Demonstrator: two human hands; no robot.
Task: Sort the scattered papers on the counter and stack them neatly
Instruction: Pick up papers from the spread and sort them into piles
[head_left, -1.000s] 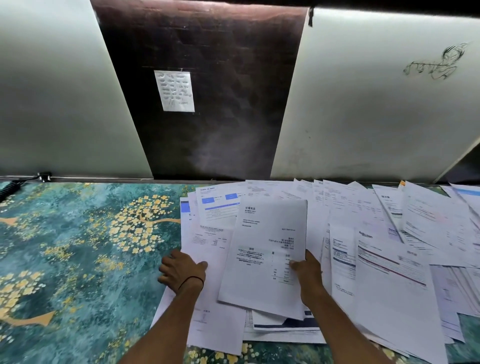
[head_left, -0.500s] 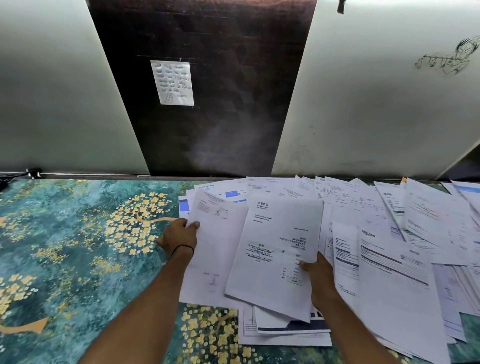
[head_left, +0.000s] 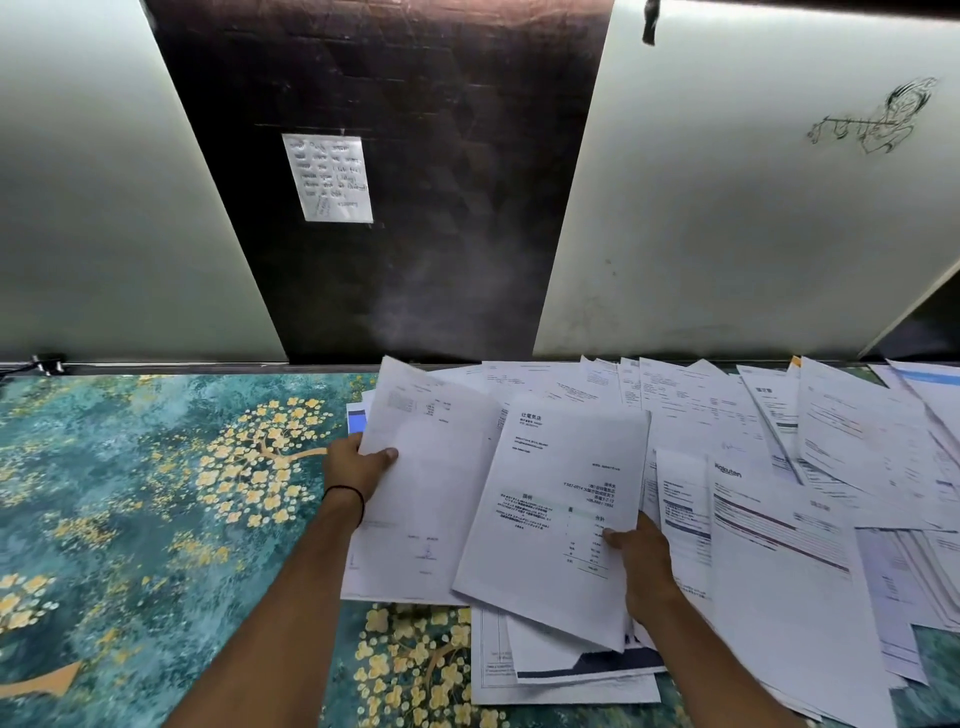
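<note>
White printed sheets (head_left: 431, 499) (head_left: 561, 514), slightly curled: left grip (head_left: 356, 467) pinches one, right grip (head_left: 644, 566) the other.

Left hand (head_left: 358, 467): centre frame, thumb pinched closed over a sheet's edge, black band at wrist. Right hand (head_left: 644, 566): lower right of centre, likewise gripped a sheet.

"Rakuten" logo atop sheet (head_left: 779, 540) at right; other print, wall note (head_left: 328, 178) handwriting unreadable.

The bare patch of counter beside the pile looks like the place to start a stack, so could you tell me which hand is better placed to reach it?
Left. The left hand holds a sheet right beside the bare counter.
</note>
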